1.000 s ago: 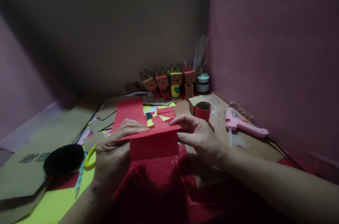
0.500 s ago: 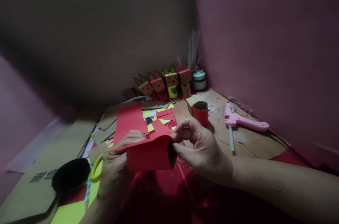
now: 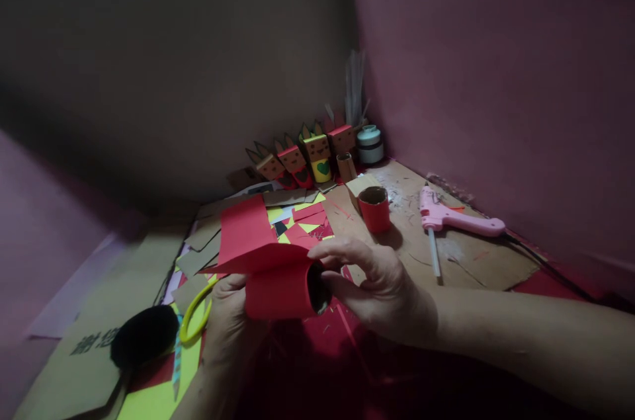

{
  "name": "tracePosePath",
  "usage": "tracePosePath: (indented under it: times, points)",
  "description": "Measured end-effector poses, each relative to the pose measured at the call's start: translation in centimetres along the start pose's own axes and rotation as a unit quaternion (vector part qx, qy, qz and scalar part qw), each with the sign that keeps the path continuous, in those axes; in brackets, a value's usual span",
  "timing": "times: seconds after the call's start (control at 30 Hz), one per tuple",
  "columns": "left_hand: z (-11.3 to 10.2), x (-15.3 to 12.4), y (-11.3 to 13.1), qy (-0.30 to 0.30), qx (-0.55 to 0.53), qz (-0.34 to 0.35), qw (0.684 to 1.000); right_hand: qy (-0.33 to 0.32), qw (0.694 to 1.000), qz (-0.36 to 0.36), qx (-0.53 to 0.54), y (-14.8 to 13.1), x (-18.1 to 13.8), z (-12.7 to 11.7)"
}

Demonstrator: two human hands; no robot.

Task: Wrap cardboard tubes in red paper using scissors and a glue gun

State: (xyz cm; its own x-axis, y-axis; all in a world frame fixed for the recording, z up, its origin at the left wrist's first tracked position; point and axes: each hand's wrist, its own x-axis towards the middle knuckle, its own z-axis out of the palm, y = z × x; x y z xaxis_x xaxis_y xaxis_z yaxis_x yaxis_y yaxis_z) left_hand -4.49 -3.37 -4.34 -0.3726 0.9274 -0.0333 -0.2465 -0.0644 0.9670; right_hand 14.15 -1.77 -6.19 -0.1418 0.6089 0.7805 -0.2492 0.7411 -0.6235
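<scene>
A cardboard tube (image 3: 320, 291) lies on its side in my hands, wrapped in red paper (image 3: 282, 294). A wide flap of the same red colour rises behind it. My left hand (image 3: 229, 321) grips the far left end, its fingertips hidden behind the paper. At the open right end, my right hand (image 3: 380, 284) pinches the rim, thumb by the opening and fingers at the paper's upper edge. Yellow-handled scissors (image 3: 185, 331), their blades out of sight, lie beside my left wrist.
A pink glue gun (image 3: 446, 218) with a cord lies at the right. Behind my hands stand a red-covered tube (image 3: 376, 215), several box-headed figures (image 3: 317, 149) and a pale jar (image 3: 370, 145). Paper scraps (image 3: 302, 215), a pencil (image 3: 176, 360) and a black fuzzy object (image 3: 143, 337) lie around.
My left fingers have moved from on top of the red paper to behind and below it. The flap stands up more. My right hand stays at the tube's open end.
</scene>
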Motion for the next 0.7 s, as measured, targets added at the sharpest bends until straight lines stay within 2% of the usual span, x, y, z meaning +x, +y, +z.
tracePosePath:
  times: [0.23, 0.4, 0.57, 0.7]
  points:
    - [-0.2, -0.4, 0.0, -0.087, 0.073, 0.106, 0.988, -0.02, 1.0, -0.02, 0.008, 0.2, 0.2, -0.6]
    - [-0.6, -0.6, 0.1, -0.118, 0.116, 0.236, 0.958, -0.028, 0.999, -0.008, 0.041, 0.2, 0.3, -1.0]
    - [-0.3, -1.0, 0.6, -0.123, 0.127, 0.247, 0.953, -0.034, 0.998, 0.013, 0.051, -0.3, 0.5, -1.1]
    - [-0.4, -1.1, 0.8, -0.133, 0.142, 0.283, 0.939, -0.041, 0.996, 0.044, 0.067, -0.5, 0.4, -1.0]
